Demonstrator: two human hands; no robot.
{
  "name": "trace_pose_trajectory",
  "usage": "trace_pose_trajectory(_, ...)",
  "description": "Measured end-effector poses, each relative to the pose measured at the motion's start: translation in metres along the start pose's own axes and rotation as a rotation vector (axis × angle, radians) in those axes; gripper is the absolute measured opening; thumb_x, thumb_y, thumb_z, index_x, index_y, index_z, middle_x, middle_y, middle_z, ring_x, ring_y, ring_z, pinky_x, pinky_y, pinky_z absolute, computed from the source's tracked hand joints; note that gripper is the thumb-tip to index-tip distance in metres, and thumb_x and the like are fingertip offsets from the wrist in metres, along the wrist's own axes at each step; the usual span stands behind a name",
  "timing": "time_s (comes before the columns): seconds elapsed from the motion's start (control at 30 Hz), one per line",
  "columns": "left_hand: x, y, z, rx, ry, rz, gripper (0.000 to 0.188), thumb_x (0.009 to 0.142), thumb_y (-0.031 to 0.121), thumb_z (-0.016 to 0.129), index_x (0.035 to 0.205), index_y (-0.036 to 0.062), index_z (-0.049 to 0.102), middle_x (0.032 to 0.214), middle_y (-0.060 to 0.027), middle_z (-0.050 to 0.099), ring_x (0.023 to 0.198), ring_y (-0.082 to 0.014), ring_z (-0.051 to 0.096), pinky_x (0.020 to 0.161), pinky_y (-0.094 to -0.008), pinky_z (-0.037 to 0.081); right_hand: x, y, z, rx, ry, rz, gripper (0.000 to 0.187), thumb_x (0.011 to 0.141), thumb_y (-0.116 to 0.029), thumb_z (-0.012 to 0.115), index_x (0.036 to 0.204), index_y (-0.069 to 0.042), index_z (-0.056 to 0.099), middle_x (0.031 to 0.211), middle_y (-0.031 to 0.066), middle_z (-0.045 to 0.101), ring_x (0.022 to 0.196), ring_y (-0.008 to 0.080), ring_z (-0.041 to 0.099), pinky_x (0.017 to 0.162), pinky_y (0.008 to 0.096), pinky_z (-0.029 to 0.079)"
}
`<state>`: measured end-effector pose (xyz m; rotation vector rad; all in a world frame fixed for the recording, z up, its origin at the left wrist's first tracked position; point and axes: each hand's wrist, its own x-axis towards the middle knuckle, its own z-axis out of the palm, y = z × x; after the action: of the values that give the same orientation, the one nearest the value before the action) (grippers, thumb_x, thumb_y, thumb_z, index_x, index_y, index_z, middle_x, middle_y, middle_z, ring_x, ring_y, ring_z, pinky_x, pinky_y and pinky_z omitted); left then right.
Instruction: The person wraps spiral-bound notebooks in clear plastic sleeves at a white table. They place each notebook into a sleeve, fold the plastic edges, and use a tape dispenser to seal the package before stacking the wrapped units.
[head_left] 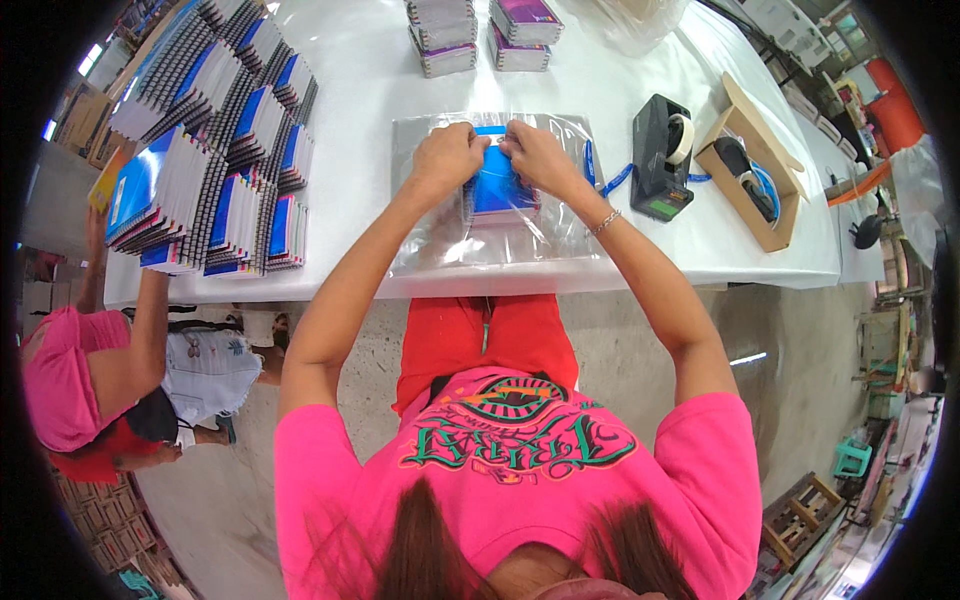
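Both hands meet at the far end of a short stack of blue notebooks (495, 190), which sits at the near middle of the white tabletop (350, 110), with clear plastic (425, 250) around and beneath it. The left hand (449, 160) is at the stack's upper left corner, the right hand (540, 158) at its upper right, close together but apart. The fingers (474, 147) of both are curled inward — whether they pinch the plastic or only press on the top cover, I cannot tell. A bracelet (605, 222) circles the right wrist.

Just right of the plastic lies a blue strap (618, 180), and next to it a black tape dispenser (655, 170) with a pale roll (682, 140). Beyond that, an open carton (742, 209) holds a dark item and something blue.

Tall piles of spiral notebooks (225, 145), blue-covered, crowd the left end of the tabletop. Smaller purple-covered stacks (525, 20) stand at the far side, near crumpled clear film (632, 18). At the left edge, a co-worker (80, 370) in pink stands with an arm reaching behind the piles — that hand is hidden.
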<state>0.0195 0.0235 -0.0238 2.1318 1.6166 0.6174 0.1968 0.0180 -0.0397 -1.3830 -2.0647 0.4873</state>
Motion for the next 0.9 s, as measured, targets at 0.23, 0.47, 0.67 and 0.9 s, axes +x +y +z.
trace_pose_trajectory(0.23, -0.013, -0.022, -0.029, -0.085, -0.227, 0.240, 0.032, 0.083, 0.022, 0.057, 0.110, 0.0091, 0.065, 0.134, -0.0142, 0.050, 0.119, -0.0296, 0.051, 0.101, -0.0414, 0.038, 0.005, -0.011, -0.012, 0.143, -0.160, 0.242, 0.023, 0.090, -0.019, 0.059, 0.097, 0.003, 0.060, 0.077, 0.0214, 0.066, 0.068, 0.0319, 0.067, 0.062, 0.0434, 0.050)
trace_pose_trajectory(0.47, -0.024, -0.035, -0.010, -0.105, -0.166, 0.329, 0.065, 0.075, 0.042, 0.070, 0.134, 0.0195, 0.053, 0.149, -0.0081, 0.039, 0.135, -0.0300, 0.038, 0.114, -0.0472, 0.026, -0.002, -0.002, -0.011, 0.479, -0.158, 0.330, 0.020, 0.095, -0.019, 0.053, 0.095, 0.001, 0.057, 0.070, 0.0087, 0.058, 0.054, 0.0140, 0.055, 0.050, 0.0295, 0.044)
trace_pose_trajectory(0.67, -0.014, -0.033, 0.006, -0.167, -0.191, 0.335, 0.083, 0.070, 0.056, 0.074, 0.139, 0.0202, 0.047, 0.152, -0.0047, 0.035, 0.136, -0.0361, 0.033, 0.113, -0.0494, 0.026, -0.002, 0.003, -0.005, 0.463, -0.140, 0.339, 0.022, 0.095, -0.019, 0.052, 0.095, 0.002, 0.056, 0.073, 0.0118, 0.060, 0.064, 0.0180, 0.059, 0.057, 0.0333, 0.047)
trace_pose_trajectory(0.9, -0.008, -0.034, 0.016, -0.198, -0.217, 0.377, 0.091, 0.067, 0.058, 0.075, 0.142, 0.0171, 0.043, 0.153, -0.0061, 0.031, 0.133, -0.0394, 0.034, 0.112, -0.0478, 0.030, 0.003, -0.007, -0.002, 0.127, -0.114, 0.228, 0.021, 0.095, -0.017, 0.051, 0.098, 0.003, 0.056, 0.070, 0.0096, 0.058, 0.057, 0.0144, 0.055, 0.050, 0.0291, 0.045)
